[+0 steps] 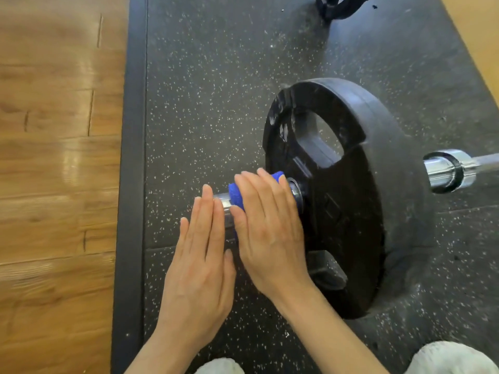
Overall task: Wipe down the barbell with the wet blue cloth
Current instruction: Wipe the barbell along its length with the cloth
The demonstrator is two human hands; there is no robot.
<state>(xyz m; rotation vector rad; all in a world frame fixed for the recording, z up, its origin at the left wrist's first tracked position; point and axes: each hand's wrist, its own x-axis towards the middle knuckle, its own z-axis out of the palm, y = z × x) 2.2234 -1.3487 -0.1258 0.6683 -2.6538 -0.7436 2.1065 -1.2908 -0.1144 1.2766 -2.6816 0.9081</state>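
Your right hand point(266, 230) lies over the blue cloth point(237, 194), which is wrapped round the chrome sleeve end of the barbell point(221, 202); your fingers point(252, 190) are nearly straight, draped across the top of the cloth, pressing it to the metal; whether the thumb curls under the sleeve cannot be told. The cloth shows as a bright blue, coarse-textured band; one edge peeks out at the far side by the black weight plate point(348, 195), another at the near side under your palm. Your left hand point(201, 263) rests flat against the bare end of the sleeve, fingers straight and close together, holding nothing. The barbell lies on the speckled black rubber mat point(205, 85); its sleeve passes through the plate's hub; on the far side of the plate the polished collar point(448, 171) and thin shaft run off to the right edge. The plate stands upright on the mat, with scuffed white marks on its upper left rim. Wooden floor point(54, 157) borders the mat on the left.
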